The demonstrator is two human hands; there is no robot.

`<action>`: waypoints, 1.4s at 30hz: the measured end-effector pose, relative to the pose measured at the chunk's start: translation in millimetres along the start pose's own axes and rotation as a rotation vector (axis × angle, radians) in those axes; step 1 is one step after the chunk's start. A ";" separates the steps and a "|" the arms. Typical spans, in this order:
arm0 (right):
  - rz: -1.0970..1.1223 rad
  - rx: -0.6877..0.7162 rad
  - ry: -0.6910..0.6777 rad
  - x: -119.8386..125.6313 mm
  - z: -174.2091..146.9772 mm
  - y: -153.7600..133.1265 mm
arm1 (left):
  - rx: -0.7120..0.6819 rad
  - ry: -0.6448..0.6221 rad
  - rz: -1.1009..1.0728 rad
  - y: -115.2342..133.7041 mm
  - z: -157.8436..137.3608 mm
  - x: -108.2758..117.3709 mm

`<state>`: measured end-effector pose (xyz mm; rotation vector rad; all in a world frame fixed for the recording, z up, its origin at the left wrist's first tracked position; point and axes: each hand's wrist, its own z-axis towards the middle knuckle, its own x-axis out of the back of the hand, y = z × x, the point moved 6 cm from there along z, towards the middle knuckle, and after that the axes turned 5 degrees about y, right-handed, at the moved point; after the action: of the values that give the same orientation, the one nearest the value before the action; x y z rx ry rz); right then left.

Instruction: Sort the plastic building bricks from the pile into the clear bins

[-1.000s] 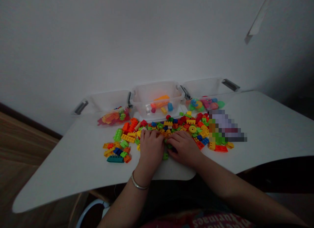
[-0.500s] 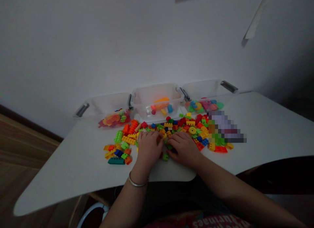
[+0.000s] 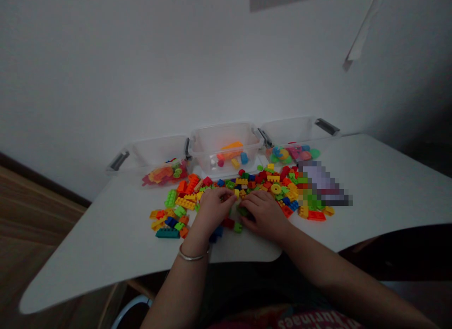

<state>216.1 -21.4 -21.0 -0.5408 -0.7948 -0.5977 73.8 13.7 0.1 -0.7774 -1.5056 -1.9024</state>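
My left hand [image 3: 213, 209] is over the near middle of a heap of toy building bricks, its thumb and forefinger pinched on a small yellow brick [image 3: 236, 193]. Facing it, my right hand [image 3: 265, 213] has curled fingers closed about a green brick [image 3: 242, 210], which is partly hidden under them. Just below the gap between the hands lie a dark red brick [image 3: 228, 223] and a light green brick [image 3: 238, 227]. Blue bricks [image 3: 216, 234] show beside my left wrist.
Along the wall stand three clear plastic boxes: a left box [image 3: 158, 147], a middle box [image 3: 203, 153] and a right box [image 3: 293, 131], each holding coloured pieces. A blurred-out packet [image 3: 323, 180] lies right of the heap. The white table [image 3: 370, 187] has a curved front edge.
My left hand has shifted slightly left, and its fingers now pinch the yellow brick more visibly. The dark red and blue bricks near it are more exposed. My right hand stays nearly still.
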 end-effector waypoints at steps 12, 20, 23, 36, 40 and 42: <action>0.011 0.008 0.008 -1.4 -0.2 -1.9 | 0.093 0.360 -0.699 -16.5 -2.0 31.3; 0.010 0.035 0.060 2.0 -0.9 -4.6 | -0.109 0.845 -0.848 -18.1 1.8 113.2; 0.012 0.044 0.070 3.4 -0.5 -6.1 | -0.165 0.972 -0.592 -28.7 14.6 146.1; 0.024 0.055 0.094 5.6 -1.1 -7.7 | 0.095 0.529 0.750 -70.3 60.4 133.1; 0.012 0.050 0.095 5.5 -0.8 -7.6 | 0.087 0.515 0.848 -68.4 58.3 127.7; 0.006 0.047 0.090 5.1 -0.9 -7.2 | 0.086 0.504 0.855 -67.5 57.7 127.2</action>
<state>214.5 -28.5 -15.9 -0.4697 -0.7199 -0.5921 -55.5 71.7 63.2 -0.6761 -0.7477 -1.2365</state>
